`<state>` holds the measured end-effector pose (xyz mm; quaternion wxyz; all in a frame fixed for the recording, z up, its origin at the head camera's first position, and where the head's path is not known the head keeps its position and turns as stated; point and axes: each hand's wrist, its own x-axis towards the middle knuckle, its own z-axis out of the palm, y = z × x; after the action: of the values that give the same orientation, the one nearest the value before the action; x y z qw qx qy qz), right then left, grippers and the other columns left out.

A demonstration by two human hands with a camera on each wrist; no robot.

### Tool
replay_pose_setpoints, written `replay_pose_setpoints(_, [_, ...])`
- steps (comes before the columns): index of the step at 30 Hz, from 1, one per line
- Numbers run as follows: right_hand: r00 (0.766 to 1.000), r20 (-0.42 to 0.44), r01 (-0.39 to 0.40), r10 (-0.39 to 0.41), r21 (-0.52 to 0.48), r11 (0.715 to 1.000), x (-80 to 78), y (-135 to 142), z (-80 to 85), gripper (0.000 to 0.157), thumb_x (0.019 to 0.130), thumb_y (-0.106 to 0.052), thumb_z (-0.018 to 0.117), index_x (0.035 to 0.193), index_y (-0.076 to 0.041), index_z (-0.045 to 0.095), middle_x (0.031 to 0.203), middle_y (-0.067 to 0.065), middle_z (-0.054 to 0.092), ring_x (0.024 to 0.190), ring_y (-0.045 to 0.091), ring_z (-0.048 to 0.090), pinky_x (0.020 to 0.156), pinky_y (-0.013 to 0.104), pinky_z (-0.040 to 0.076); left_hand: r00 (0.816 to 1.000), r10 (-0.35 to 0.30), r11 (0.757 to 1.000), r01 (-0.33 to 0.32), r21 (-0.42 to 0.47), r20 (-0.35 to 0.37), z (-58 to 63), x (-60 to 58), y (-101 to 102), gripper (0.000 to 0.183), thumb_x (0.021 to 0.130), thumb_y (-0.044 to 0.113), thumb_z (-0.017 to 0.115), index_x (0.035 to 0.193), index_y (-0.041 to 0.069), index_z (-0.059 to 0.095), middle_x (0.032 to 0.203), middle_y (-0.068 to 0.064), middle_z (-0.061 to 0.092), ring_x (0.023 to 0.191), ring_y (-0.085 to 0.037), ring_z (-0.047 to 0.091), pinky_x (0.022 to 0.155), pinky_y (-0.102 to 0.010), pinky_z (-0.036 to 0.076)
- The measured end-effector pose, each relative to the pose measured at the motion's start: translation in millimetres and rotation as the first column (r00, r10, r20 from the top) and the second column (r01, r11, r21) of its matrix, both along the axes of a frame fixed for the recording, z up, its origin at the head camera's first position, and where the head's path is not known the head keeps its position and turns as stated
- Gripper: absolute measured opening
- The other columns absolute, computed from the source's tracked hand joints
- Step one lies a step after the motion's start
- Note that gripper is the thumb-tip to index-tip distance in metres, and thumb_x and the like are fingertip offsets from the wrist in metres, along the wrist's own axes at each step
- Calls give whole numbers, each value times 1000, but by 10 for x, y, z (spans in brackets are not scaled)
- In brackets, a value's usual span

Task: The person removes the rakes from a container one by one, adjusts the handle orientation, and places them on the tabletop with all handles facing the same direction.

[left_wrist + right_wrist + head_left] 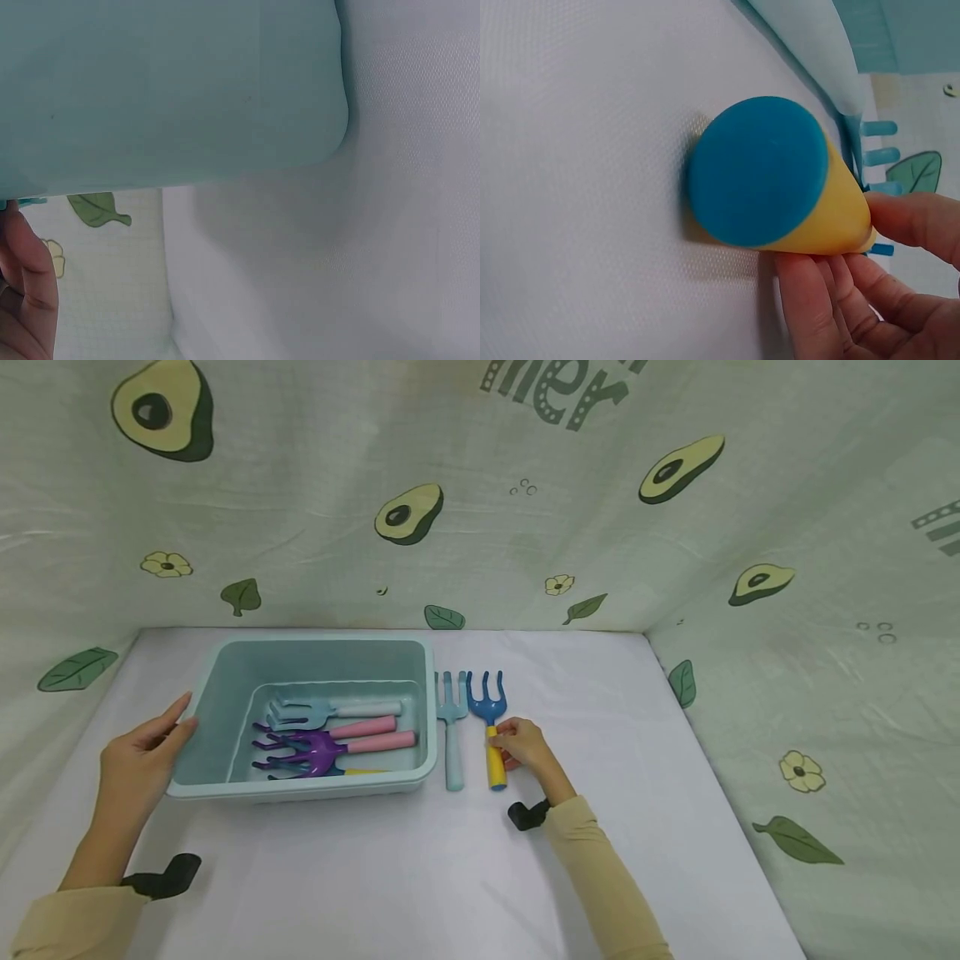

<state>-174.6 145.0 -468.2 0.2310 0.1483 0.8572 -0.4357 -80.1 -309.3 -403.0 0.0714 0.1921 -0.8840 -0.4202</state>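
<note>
My right hand (pixel 522 745) pinches the yellow handle (pixel 844 214) of a toy garden rake (pixel 488 708) with blue curved tines, thumb on one side and fingers on the other. The rake lies on the white table, its flat blue handle end facing the right wrist camera. Just left of it lies a pale blue garden fork (pixel 452 735), tines pointing away. At the left, my left hand (pixel 138 764) holds the rim of a pale teal plastic bin (pixel 300 791). Inside are purple rakes (pixel 321 752) with pink handles, a light blue fork (pixel 303 716) and a partly hidden yellow-handled tool.
A white cloth covers the table (pixel 360 877). Behind and to the right hangs a pale green curtain (pixel 480 552) printed with avocados and leaves. The bin's right wall stands close beside the pale blue fork. Black straps sit on both wrists.
</note>
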Motion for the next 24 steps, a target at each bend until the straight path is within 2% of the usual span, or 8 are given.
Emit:
replay_pose_setpoints(9, [1000, 7, 1, -1, 22, 1000, 5, -9, 11, 31, 82, -27, 65, 105, -8, 57, 88, 9, 59, 67, 19, 58, 54, 24, 51, 1000, -3, 1000, 3, -2, 0, 19, 4, 11, 43, 90, 42, 49, 132, 40, 37, 137, -6, 42, 78, 17, 38, 56, -5, 36])
replay_pose_setpoints(24, [999, -7, -50, 50, 31, 998, 17, 8, 53, 34, 84, -27, 63, 111, -7, 56, 88, 9, 59, 67, 19, 59, 56, 26, 52, 1000, 4, 1000, -4, 8, 21, 21, -1, 21, 43, 90, 43, 48, 132, 41, 37, 139, -4, 40, 80, 17, 38, 56, -5, 35])
